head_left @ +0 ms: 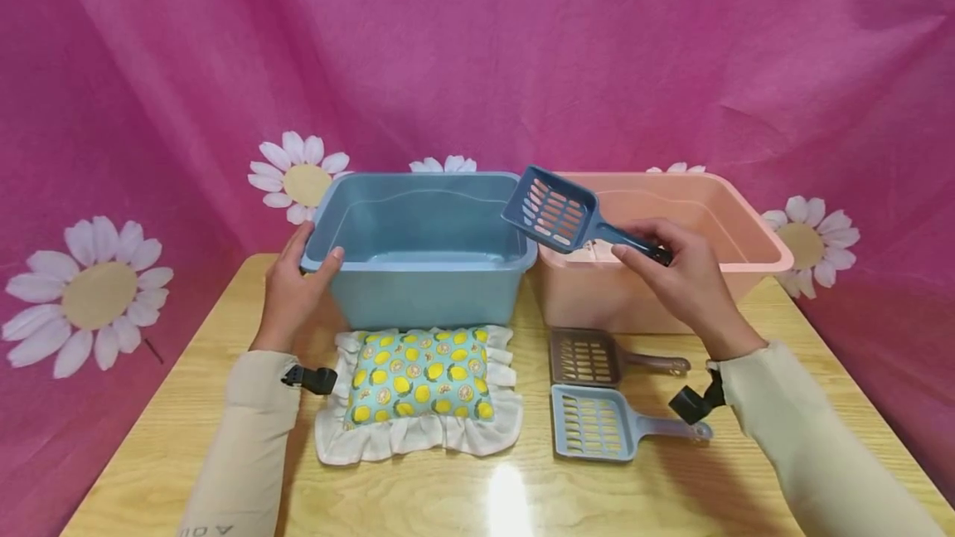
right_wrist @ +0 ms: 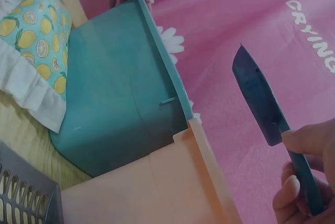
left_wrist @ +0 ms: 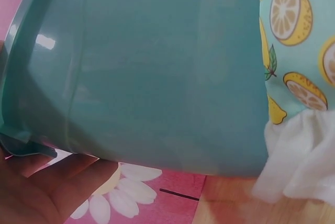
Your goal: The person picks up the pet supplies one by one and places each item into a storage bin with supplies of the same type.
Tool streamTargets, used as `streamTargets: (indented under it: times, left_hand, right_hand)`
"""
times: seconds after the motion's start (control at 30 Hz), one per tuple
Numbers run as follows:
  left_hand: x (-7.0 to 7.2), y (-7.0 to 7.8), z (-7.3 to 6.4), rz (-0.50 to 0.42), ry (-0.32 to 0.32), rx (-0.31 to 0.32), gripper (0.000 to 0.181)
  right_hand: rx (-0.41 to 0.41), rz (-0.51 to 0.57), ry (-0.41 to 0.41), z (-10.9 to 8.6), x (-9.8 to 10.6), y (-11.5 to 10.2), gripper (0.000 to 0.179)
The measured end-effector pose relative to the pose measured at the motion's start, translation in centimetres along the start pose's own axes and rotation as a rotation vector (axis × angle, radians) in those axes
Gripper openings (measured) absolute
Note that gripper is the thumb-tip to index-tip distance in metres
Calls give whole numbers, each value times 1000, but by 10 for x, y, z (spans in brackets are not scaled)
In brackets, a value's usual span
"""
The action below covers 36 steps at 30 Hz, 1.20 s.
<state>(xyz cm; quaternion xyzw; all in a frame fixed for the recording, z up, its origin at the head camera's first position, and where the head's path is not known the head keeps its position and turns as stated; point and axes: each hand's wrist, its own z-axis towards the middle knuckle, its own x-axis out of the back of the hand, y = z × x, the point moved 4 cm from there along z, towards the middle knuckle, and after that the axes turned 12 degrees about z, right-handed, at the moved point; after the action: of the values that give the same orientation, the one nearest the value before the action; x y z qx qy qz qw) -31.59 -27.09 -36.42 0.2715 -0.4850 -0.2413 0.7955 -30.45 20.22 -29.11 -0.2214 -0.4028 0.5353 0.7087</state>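
On the left, I'm gripping the near corner of the deep, rectangular blue plastic tub (head_left: 425, 298) with the left hand (head_left: 293, 292), thumb over its rim. The dark-blue slotted plastic scoop (head_left: 588, 222) is hanging in the air near the adjoining rims of that tub and the pink plastic tub (head_left: 608, 298), its long axis slanting up-left; the right hand (head_left: 682, 270), much the nearer, is clasping its handle.

Right fingers (head_left: 660, 229) grip a navy slotted litter scoop (head_left: 599, 228), a salmon plastic tub (head_left: 597, 301) below them; left fingers (head_left: 327, 268) hold a blue plastic tub (head_left: 425, 297).
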Motion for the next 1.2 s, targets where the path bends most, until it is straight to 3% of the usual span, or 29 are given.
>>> streamTargets:
  times: [0.2, 0.5, 0.7, 1.2]
  left_hand:
    - [0, -1, -1, -8, 22, 0, 73]
    - [-3, 2, 2, -8, 7, 11, 73]
    - [-1, 2, 0, -15, 5, 29, 73]
    - [-2, -3, 1, -12, 16, 44, 74]
  right_hand:
    - [-16, 45, -30, 5, -9, 0, 29]
    - [-88, 58, -70, 17, -24, 0, 30]
    - [-96, 123, -133, 24, -39, -1, 30]
    - [-197, 269, -180, 38, -75, -1, 31]
